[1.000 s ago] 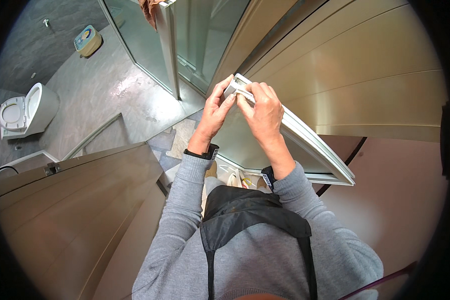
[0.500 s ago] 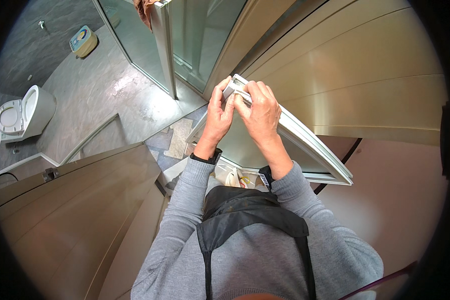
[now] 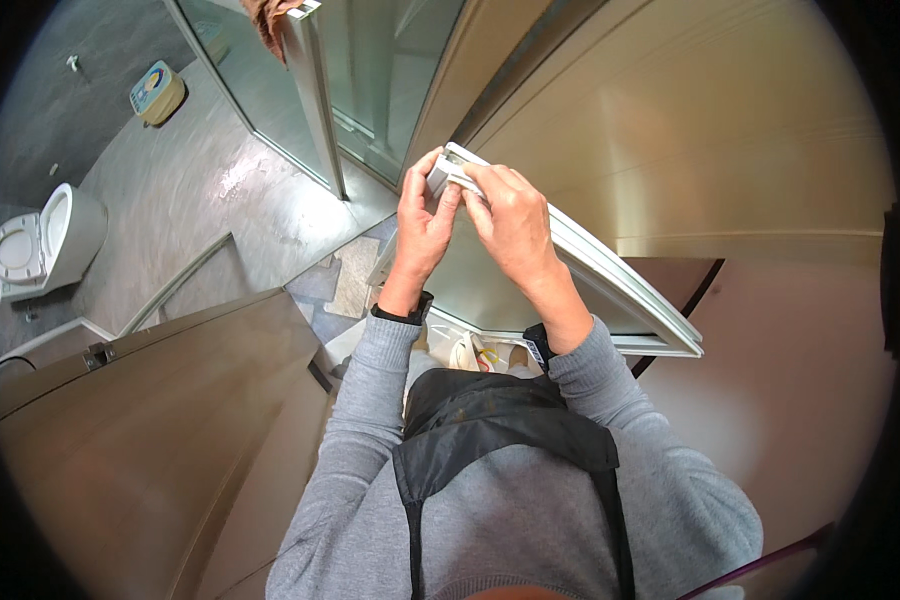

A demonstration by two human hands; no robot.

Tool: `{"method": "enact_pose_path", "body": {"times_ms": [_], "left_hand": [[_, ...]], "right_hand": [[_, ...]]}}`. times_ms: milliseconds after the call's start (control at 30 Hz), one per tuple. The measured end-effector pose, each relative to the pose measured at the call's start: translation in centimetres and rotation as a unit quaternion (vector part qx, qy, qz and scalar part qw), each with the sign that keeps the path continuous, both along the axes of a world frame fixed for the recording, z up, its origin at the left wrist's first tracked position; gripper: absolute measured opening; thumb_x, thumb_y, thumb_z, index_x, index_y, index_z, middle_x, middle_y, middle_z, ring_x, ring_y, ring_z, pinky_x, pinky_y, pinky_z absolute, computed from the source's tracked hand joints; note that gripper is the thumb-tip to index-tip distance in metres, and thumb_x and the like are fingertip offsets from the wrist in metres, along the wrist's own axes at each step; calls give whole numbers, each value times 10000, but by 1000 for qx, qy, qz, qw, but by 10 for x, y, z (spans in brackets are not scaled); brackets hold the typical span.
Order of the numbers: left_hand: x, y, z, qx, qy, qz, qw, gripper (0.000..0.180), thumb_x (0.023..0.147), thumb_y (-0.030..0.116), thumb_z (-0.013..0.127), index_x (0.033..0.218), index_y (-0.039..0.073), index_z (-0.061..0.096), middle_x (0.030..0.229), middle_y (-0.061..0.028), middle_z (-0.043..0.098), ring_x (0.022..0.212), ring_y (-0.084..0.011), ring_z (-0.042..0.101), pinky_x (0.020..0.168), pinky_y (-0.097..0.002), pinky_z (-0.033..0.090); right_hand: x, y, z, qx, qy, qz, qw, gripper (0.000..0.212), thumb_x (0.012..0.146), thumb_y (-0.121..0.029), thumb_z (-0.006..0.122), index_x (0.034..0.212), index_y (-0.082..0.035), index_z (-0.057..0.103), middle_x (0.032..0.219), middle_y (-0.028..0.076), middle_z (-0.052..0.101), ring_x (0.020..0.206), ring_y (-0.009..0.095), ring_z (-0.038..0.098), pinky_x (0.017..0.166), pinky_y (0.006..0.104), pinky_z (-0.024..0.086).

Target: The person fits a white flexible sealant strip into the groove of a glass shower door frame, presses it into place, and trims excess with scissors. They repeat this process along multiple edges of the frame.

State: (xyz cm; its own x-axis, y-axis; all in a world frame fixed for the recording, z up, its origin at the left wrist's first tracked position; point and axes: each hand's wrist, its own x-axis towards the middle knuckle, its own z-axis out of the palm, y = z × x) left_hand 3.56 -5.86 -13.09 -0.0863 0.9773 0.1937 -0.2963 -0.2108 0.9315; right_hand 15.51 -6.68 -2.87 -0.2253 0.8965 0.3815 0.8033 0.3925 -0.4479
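Observation:
In front of me a white-framed glass panel (image 3: 625, 275) stands tilted, one corner raised toward my view and its long edge running down to the right. My left hand (image 3: 423, 228) is closed around that raised corner, its thumb near the inner side. Just right of it, my right hand (image 3: 516, 222) grips the top edge of the same frame, thumb and fingers bent at the corner's open end. Whether a small part lies between the right fingertips cannot be seen. The pane's lower part drops behind my wrists and black apron.
Glass shower partitions (image 3: 315, 110) with a brown cloth (image 3: 268, 22) rise ahead. A toilet (image 3: 70, 235) and a yellowish basin (image 3: 160, 95) are in the bathroom at left. A brown door (image 3: 160, 400) is close on my left, a tan panelled door (image 3: 730, 130) at right.
Both hands and the frame corner appear slightly farther left, as does much of the surrounding room. The right fingers have shifted a little along the corner. Both hands keep their hold.

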Motion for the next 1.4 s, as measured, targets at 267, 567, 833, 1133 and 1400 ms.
{"method": "enact_pose_path", "body": {"times_ms": [267,567,833,1133,1400], "left_hand": [[-34,24,30,137,274,-21,952,564,884,111,755,1408,88,550,1296,-138,576,1175,-274,587,1014,-359,473],[-28,45,115,415,550,-114,716,184,689,113,805,850,75,724,830,-45,683,834,-260,631,771,-388,519],[32,23,113,311,534,-236,750,181,739,83,797,895,28,727,822,-113,660,807,-309,649,709,-407,532],[41,17,135,286,605,-235,705,178,763,150,779,879,38,704,811,-117,645,809,-341,656,705,-429,527],[44,9,140,290,631,-217,686,173,779,150,761,904,43,705,861,-124,669,789,-347,667,686,-423,520]], "right_hand": [[86,-58,8,-40,-30,-78,996,212,821,-158,776,990,-52,703,911,123,696,859,317,680,753,414,548],[125,-78,3,10,-56,-82,995,211,802,-165,795,944,-41,700,893,113,677,837,322,666,728,424,537],[139,-87,-2,-10,-37,-128,991,245,796,-254,807,907,-55,715,849,119,684,827,326,683,715,440,540],[243,-154,8,-41,-76,-151,985,241,827,-254,782,936,-48,721,871,126,696,845,330,681,739,428,546],[332,-220,11,-45,-64,-184,980,192,827,-181,776,954,-54,711,874,109,685,884,325,675,755,433,544]]}}
